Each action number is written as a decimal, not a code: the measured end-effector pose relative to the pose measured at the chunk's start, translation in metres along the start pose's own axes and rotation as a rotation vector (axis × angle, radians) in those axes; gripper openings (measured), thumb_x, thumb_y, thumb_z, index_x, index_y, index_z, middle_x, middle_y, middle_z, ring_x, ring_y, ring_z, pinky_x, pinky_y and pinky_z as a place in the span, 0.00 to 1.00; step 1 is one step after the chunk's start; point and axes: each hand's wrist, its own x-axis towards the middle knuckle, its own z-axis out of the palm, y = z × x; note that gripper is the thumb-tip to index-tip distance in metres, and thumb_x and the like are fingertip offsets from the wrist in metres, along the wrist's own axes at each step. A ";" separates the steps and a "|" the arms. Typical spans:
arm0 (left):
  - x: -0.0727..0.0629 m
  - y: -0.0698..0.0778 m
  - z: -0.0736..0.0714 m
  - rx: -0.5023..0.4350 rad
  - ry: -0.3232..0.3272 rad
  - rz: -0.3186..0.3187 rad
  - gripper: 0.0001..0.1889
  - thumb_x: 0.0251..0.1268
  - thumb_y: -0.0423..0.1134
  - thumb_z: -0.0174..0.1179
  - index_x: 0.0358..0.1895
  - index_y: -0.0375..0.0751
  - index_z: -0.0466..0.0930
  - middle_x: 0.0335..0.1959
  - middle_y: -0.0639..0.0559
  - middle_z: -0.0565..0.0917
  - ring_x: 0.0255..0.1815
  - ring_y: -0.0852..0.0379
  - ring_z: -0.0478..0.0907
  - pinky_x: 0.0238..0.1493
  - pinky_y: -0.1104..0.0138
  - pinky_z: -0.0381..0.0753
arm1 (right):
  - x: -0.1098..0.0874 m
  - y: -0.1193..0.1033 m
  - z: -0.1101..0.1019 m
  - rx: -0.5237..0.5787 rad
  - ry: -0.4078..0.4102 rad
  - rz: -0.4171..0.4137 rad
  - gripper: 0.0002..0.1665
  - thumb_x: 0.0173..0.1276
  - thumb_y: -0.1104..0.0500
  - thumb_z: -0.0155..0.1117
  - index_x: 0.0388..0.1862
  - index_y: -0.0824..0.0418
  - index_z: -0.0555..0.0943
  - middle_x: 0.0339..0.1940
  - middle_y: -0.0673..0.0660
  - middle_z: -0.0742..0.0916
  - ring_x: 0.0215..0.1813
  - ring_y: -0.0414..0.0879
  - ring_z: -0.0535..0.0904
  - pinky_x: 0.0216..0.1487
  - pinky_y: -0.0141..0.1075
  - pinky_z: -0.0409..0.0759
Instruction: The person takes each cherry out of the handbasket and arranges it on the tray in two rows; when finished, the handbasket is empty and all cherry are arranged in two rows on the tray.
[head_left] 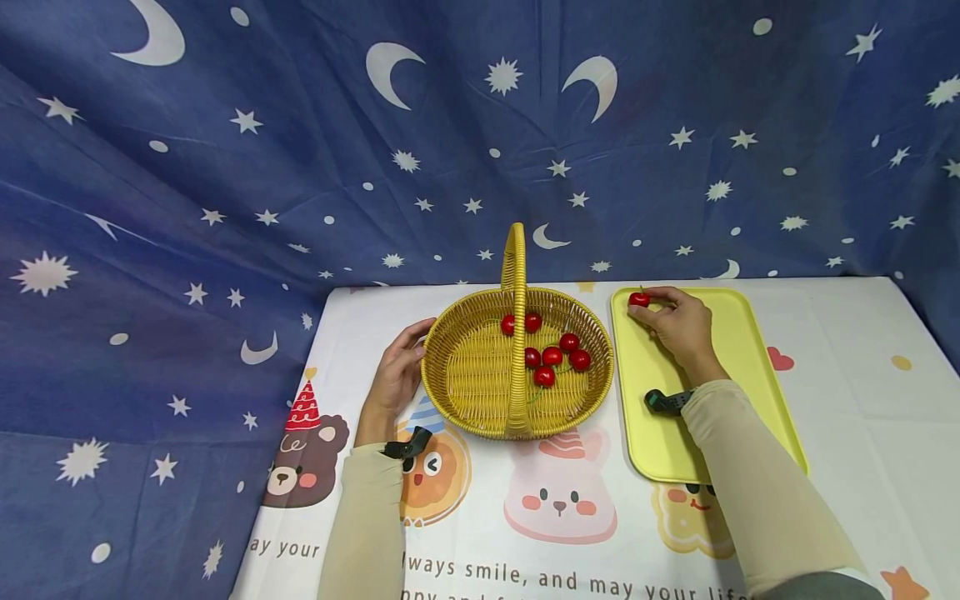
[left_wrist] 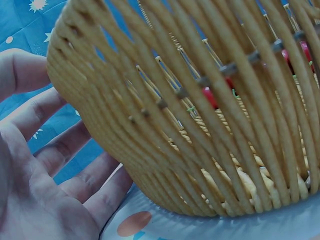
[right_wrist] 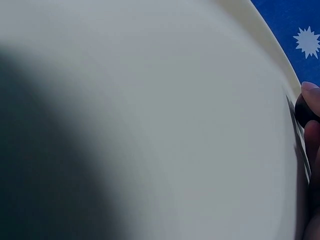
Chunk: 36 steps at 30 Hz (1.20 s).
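Seven cherries (head_left: 552, 356) in basket (head_left: 472, 371), pinched cherry (head_left: 639, 299) at tray (head_left: 660, 442)

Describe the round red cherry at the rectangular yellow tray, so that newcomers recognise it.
Right of the woven yellow basket lies the rectangular yellow tray. At its far left corner is the red cherry. Unlike the basket's cherries, it is pinched in the right grip.

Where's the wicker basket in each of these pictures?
Head: the wicker basket is near the middle, left of the yellow tray.
Left wrist: close up, filling most of the centre and right.
Right wrist: not in it.
Shared landmark: the blue cloth with white shapes, visible in all three.
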 end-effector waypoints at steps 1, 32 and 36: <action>0.000 0.000 0.000 0.001 0.001 -0.001 0.26 0.73 0.28 0.46 0.73 0.31 0.66 0.65 0.50 0.75 0.60 0.57 0.76 0.55 0.70 0.81 | 0.000 0.000 0.000 0.001 0.000 0.000 0.29 0.62 0.46 0.77 0.60 0.55 0.84 0.21 0.38 0.85 0.18 0.39 0.79 0.26 0.31 0.78; 0.001 0.001 0.001 0.015 0.012 -0.007 0.25 0.72 0.29 0.46 0.72 0.34 0.70 0.65 0.50 0.76 0.60 0.56 0.78 0.56 0.68 0.81 | -0.002 -0.001 -0.001 0.142 0.060 0.058 0.30 0.60 0.44 0.77 0.57 0.56 0.83 0.25 0.36 0.86 0.19 0.39 0.82 0.25 0.30 0.82; 0.000 0.001 0.001 0.021 0.013 -0.006 0.25 0.72 0.29 0.46 0.72 0.34 0.69 0.65 0.50 0.76 0.60 0.56 0.77 0.56 0.69 0.81 | -0.001 -0.001 -0.001 0.172 0.058 0.060 0.31 0.60 0.44 0.77 0.57 0.57 0.83 0.25 0.36 0.86 0.19 0.39 0.83 0.26 0.29 0.82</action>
